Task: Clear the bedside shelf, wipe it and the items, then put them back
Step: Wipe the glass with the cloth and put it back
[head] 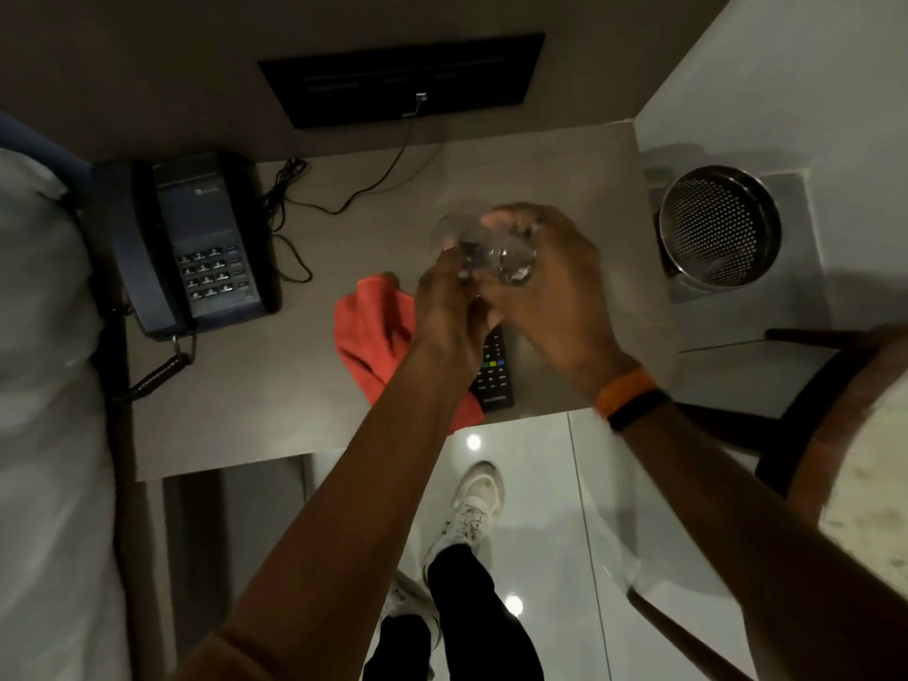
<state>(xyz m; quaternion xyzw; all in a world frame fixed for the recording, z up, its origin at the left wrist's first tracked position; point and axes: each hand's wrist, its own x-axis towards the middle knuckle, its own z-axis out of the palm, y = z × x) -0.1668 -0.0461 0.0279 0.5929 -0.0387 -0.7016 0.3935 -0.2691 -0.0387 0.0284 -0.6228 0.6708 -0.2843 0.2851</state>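
Both my hands hold clear drinking glasses above the grey bedside shelf [314, 385]. My left hand [444, 307] grips one glass near its rim, and my right hand [555, 282] wraps around a second clear glass [496, 260] tilted on its side. The two glasses overlap and blur, so their exact outlines are hard to separate. A red cloth [373, 336] lies crumpled on the shelf under my left wrist. A black remote control [491, 373] lies near the shelf's front edge, partly covered by my hands. A dark telephone [196, 243] sits at the shelf's left.
The phone's cords [290, 204] trail across the shelf toward a black wall panel [403, 76]. A perforated metal bin [720, 228] stands on the floor to the right. A chair [835, 410] is at the right, white bedding [44, 336] at the left. My shoe [474, 503] is below.
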